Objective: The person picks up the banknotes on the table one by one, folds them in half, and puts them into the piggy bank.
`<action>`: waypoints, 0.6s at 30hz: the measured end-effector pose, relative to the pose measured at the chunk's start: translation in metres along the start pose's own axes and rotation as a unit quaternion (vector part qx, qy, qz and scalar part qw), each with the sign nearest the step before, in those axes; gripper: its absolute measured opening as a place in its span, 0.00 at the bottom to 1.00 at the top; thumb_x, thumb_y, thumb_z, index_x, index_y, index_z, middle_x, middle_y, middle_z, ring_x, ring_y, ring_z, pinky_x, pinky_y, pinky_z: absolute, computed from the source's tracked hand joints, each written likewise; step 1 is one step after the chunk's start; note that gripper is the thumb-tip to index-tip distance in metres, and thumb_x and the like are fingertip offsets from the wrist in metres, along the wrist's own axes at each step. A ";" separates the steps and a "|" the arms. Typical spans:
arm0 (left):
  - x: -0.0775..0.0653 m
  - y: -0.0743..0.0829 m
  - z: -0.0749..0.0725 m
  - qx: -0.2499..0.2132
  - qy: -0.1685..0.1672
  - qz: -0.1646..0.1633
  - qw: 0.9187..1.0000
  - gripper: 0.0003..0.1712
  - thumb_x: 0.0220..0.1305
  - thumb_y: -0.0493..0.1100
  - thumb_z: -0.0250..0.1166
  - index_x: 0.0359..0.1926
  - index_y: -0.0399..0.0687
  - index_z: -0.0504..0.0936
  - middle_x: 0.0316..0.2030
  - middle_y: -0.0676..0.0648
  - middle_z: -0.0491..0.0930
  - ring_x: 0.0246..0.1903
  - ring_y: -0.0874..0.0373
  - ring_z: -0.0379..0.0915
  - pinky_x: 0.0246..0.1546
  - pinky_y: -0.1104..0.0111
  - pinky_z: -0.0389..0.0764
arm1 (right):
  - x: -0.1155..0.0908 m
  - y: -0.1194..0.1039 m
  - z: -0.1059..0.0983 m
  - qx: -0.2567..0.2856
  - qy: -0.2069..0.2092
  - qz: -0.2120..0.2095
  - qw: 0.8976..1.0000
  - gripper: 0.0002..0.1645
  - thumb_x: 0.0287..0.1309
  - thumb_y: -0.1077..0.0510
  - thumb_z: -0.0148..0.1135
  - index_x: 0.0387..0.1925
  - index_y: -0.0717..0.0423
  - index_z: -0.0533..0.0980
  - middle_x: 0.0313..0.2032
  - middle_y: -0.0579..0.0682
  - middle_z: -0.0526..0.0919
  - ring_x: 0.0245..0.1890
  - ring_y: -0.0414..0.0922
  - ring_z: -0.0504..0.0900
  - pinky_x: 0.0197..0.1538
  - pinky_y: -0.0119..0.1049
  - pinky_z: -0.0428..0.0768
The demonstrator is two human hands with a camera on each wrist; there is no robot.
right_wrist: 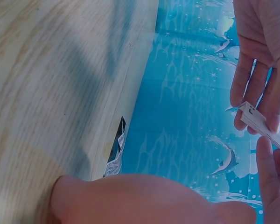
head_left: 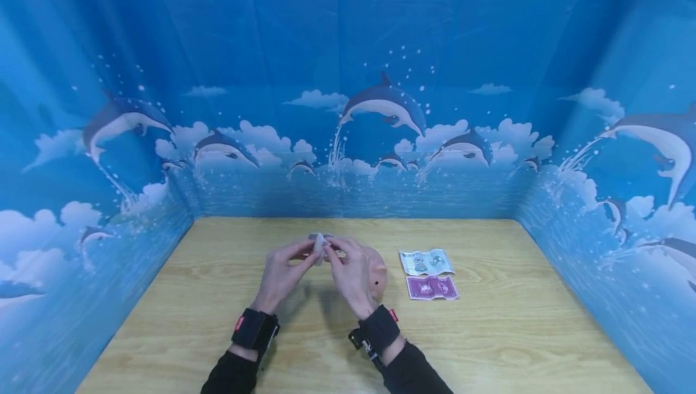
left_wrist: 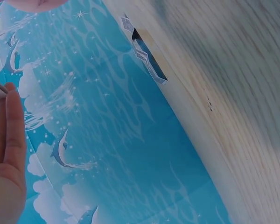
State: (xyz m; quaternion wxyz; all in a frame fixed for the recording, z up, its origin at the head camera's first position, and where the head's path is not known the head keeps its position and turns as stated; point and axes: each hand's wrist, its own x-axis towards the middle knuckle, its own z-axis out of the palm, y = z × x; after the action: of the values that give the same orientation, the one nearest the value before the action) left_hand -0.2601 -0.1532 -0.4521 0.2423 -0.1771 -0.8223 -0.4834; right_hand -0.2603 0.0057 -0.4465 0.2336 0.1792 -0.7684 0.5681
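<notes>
Both hands meet over the table around a narrow folded piece of pale paper (head_left: 319, 242), which looks like a play banknote. My left hand (head_left: 283, 270) pinches its left side between thumb and fingers; in the left wrist view that hand (left_wrist: 7, 149) shows only partly. On the other side my right hand (head_left: 350, 270) pinches the same paper. Seen from the right wrist, the folded paper (right_wrist: 261, 123) runs between the fingers of both hands. A pink piggy bank (head_left: 377, 273) stands just right of my right hand, partly hidden by it.
To the right of the piggy bank lie a light blue printed note (head_left: 426, 262) and, nearer, a purple one (head_left: 432, 288). Another note (right_wrist: 115, 151) lies near the table's far edge, mostly hidden behind the hands in the head view. A dolphin-printed curtain (head_left: 348, 194) encloses the wooden table (head_left: 516, 333).
</notes>
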 end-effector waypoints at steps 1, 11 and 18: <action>0.000 0.000 0.000 0.003 0.000 0.002 1.000 0.19 0.58 0.43 0.71 0.52 0.53 0.84 0.45 0.49 0.87 0.40 0.61 0.84 0.38 0.67 0.87 | 0.000 0.000 0.000 0.001 0.001 0.001 1.000 0.14 0.63 0.60 0.64 0.49 0.55 0.82 0.44 0.52 0.85 0.42 0.43 0.85 0.39 0.25 0.85; 0.001 0.000 0.004 0.009 0.014 0.022 1.000 0.19 0.55 0.38 0.73 0.50 0.47 0.85 0.42 0.47 0.88 0.37 0.59 0.85 0.36 0.69 0.87 | 0.001 0.002 -0.001 -0.005 0.010 -0.012 1.000 0.16 0.61 0.62 0.65 0.51 0.58 0.81 0.42 0.52 0.86 0.41 0.44 0.85 0.38 0.26 0.85; 0.001 0.000 0.004 0.003 0.018 0.019 1.000 0.19 0.54 0.39 0.74 0.49 0.47 0.85 0.39 0.47 0.88 0.35 0.60 0.85 0.35 0.65 0.87 | 0.001 0.001 -0.001 0.008 0.005 -0.022 1.000 0.15 0.62 0.62 0.64 0.51 0.58 0.82 0.44 0.53 0.85 0.43 0.46 0.85 0.39 0.26 0.85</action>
State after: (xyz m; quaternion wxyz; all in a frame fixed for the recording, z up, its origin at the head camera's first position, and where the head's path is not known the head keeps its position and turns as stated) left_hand -0.2620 -0.1499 -0.4526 0.2667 -0.1833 -0.8161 -0.4789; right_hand -0.2610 0.0071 -0.4463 0.2485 0.1953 -0.7587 0.5697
